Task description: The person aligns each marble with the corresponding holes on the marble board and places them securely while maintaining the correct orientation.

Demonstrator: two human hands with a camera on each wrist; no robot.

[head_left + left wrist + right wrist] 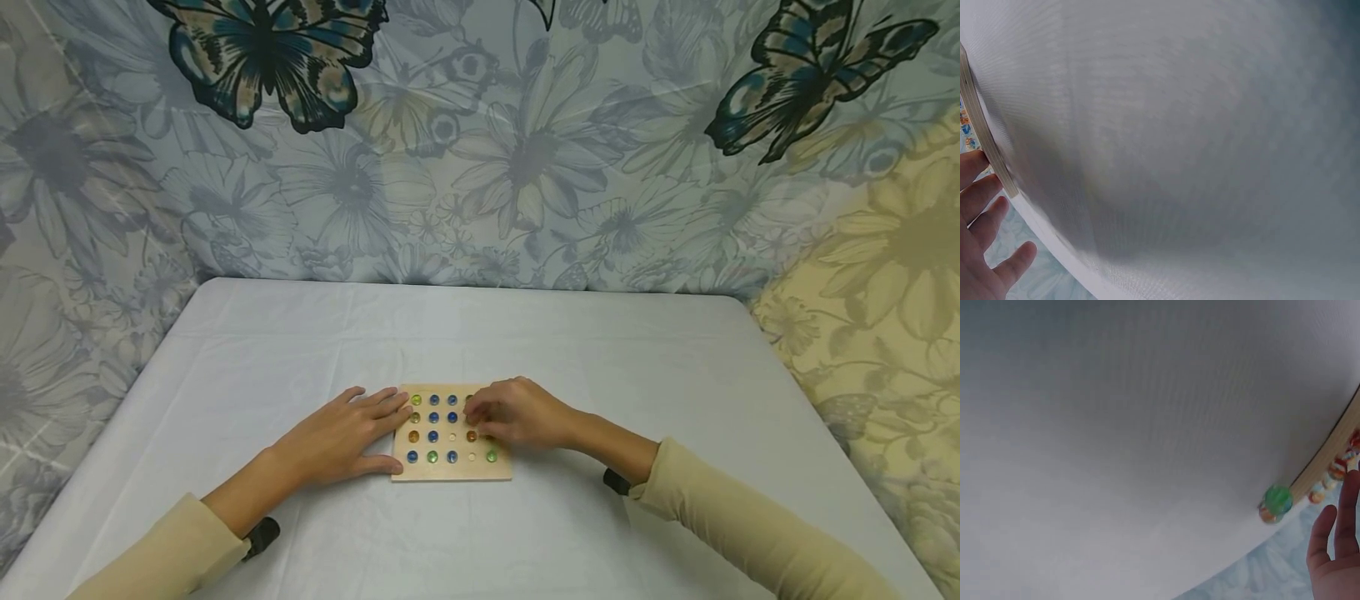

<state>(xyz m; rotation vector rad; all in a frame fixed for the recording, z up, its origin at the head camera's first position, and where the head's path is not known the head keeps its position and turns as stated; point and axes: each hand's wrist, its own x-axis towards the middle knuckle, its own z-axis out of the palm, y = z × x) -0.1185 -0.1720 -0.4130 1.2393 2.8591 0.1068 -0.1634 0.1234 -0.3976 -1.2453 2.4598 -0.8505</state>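
A square wooden board (453,473) holds rows of glass marbles, such as a blue marble (452,457) and a green marble (432,457). My left hand (341,437) rests at its left side, fingers spread and fingertips on the edge. Over the upper right part bends my right hand (521,412), its fingertips down among the marbles beside an orange marble (472,436). Whether it pinches one is hidden. In the right wrist view, a second green marble (1278,499) and an orange-brown one show near the board's end, apart from the visible fingers (1322,534).
A white cloth (315,333) covers the table around the board. Behind it hangs a fabric backdrop (480,167) with flowers and butterflies. Dark wrist devices (262,537) sit under both forearms. Two hollows show without marbles, in the board's lower rows.
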